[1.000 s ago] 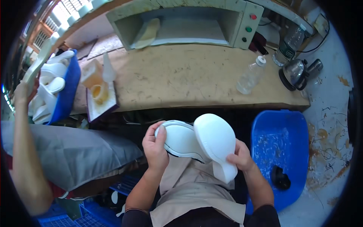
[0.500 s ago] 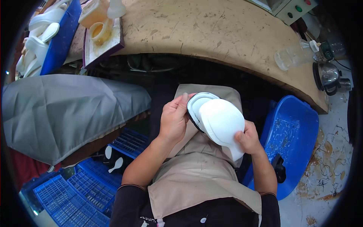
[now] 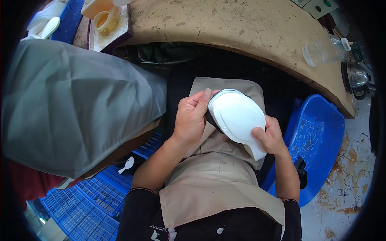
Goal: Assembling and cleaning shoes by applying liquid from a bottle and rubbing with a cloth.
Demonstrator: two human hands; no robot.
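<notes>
Above my apron-covered lap, my right hand [image 3: 271, 134] grips the narrow end of a white insole [image 3: 237, 116], its thumb on top and fingers underneath. My left hand [image 3: 191, 116] pinches the far left edge of a dark-edged shoe sole [image 3: 211, 120], thumb uppermost. The broad end of the insole lies over that sole and covers most of it. Only its dark side and a pale rim show along the left. Whether the two pieces are stuck together cannot be seen.
Ahead runs a brown-covered bench [image 3: 193, 24] with a glue pot [image 3: 105, 23] in a tray and a clear bottle [image 3: 321, 52]. A blue tub [image 3: 317, 140] stands at right. Blue crates [image 3: 86, 201] sit lower left, beside another person's grey apron [image 3: 88, 108].
The insole has slid left over the dark-edged sole, hiding its pale inside. Both hands have come slightly closer together. At left, the grey apron has risen and takes up more of the view.
</notes>
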